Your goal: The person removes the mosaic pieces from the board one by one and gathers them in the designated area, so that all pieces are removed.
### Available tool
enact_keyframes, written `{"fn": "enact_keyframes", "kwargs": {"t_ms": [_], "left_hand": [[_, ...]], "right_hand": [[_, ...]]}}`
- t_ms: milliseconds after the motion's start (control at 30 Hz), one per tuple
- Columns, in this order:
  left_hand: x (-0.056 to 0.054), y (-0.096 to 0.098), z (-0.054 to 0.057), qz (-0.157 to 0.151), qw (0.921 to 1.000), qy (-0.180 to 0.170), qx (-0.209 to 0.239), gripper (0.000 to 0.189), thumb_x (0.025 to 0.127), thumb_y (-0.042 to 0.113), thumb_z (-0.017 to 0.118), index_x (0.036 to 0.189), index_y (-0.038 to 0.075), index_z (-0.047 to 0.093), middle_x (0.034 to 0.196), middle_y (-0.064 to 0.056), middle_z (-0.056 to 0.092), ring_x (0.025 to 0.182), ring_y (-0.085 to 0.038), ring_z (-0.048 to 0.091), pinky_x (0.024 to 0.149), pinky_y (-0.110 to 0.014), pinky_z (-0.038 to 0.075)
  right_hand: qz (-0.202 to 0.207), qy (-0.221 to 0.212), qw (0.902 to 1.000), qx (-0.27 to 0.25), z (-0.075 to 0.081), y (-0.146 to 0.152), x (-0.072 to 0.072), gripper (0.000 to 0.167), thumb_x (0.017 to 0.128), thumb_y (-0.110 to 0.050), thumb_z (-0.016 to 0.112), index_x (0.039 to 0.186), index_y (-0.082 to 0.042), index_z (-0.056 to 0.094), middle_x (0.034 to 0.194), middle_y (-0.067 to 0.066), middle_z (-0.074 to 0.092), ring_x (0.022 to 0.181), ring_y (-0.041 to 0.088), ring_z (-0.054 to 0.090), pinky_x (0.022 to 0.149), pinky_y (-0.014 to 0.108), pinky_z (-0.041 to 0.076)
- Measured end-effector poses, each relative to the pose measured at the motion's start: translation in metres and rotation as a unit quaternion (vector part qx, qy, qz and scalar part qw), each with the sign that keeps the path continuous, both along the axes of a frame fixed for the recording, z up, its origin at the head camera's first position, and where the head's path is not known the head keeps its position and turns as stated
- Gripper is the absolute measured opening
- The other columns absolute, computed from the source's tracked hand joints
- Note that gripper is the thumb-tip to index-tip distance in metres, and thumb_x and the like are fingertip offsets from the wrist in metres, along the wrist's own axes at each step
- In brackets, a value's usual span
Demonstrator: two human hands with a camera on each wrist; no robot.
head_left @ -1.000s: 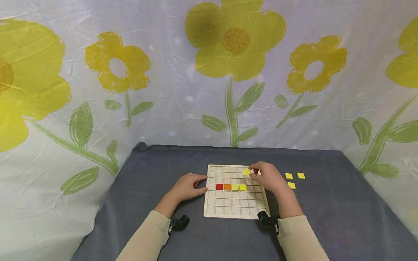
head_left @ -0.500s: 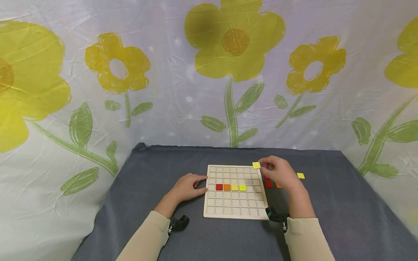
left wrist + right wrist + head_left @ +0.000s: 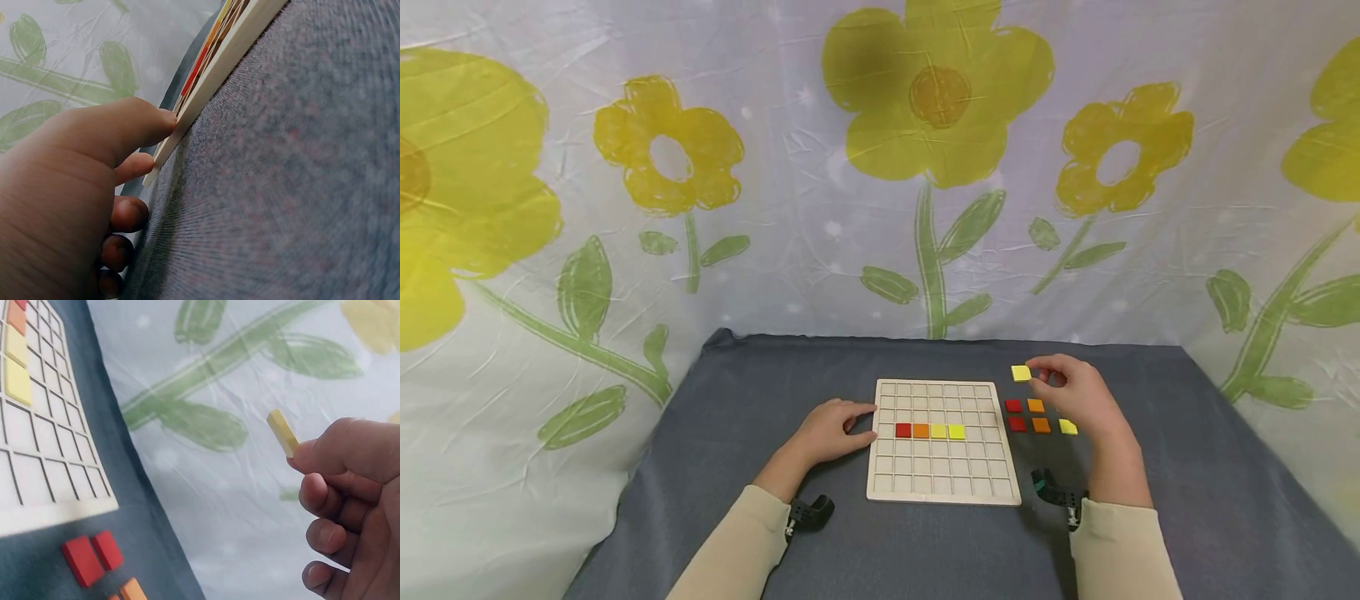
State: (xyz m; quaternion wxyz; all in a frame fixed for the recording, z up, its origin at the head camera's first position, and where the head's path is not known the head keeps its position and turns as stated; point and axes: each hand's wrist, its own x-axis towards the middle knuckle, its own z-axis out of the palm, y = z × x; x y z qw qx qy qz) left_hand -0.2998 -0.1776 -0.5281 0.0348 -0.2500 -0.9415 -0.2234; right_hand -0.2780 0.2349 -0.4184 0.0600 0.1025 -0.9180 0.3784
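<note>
A wooden grid board lies flat on the dark cloth. One of its rows carries a red tile, an orange tile and two yellow tiles side by side. My left hand touches the board's left edge with thumb and forefinger, seen also in the left wrist view at the pale wooden side. Up beyond the board's far right corner, my right hand pinches a yellow tile between thumb and forefinger, raised above the cloth. Its other fingers are curled loosely.
Right of the board lie two red tiles, two orange tiles and a yellow tile; my right hand may cover others. The dark cloth ends at a flower-printed curtain behind and at both sides.
My right hand has moved right and away from above the board, carrying the yellow tile with it. Red and orange tiles beneath it have come into view. My left hand has stayed put.
</note>
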Motion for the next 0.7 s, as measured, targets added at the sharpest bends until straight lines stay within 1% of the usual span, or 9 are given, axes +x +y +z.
{"fn": "enact_keyframes", "kwargs": {"t_ms": [200, 467, 700], "left_hand": [[0.0, 0.0, 0.0, 0.004, 1.0, -0.008, -0.003, 0.051, 0.094, 0.045, 0.074, 0.138, 0.021, 0.068, 0.065, 0.008, 0.043, 0.064, -0.01, 0.039, 0.065, -0.031, 0.034], [0.001, 0.0, 0.001, 0.0, 1.0, -0.006, 0.003, 0.05, 0.094, 0.044, 0.074, 0.138, 0.021, 0.068, 0.064, 0.008, 0.043, 0.064, -0.01, 0.038, 0.066, -0.032, 0.034], [0.002, 0.0, 0.001, 0.0, 1.0, -0.002, 0.005, 0.05, 0.094, 0.044, 0.074, 0.138, 0.02, 0.068, 0.064, 0.008, 0.043, 0.063, -0.01, 0.038, 0.066, -0.032, 0.034]], "right_hand": [[-0.015, -0.002, 0.9998, -0.01, 0.0, 0.017, 0.004, 0.03, 0.1, -0.014, 0.066, 0.128, -0.002, 0.066, 0.101, 0.011, 0.055, 0.087, 0.027, 0.047, 0.072, 0.043, 0.04], [-0.043, -0.022, 0.9986, -0.022, -0.003, 0.042, 0.01, 0.036, 0.103, -0.023, 0.064, 0.132, -0.002, 0.064, 0.104, 0.012, 0.055, 0.088, 0.026, 0.048, 0.073, 0.04, 0.042], [-0.071, -0.037, 0.9965, -0.023, -0.012, 0.066, 0.014, 0.042, 0.104, -0.026, 0.061, 0.136, 0.001, 0.062, 0.109, 0.013, 0.056, 0.093, 0.026, 0.051, 0.075, 0.039, 0.046]]}}
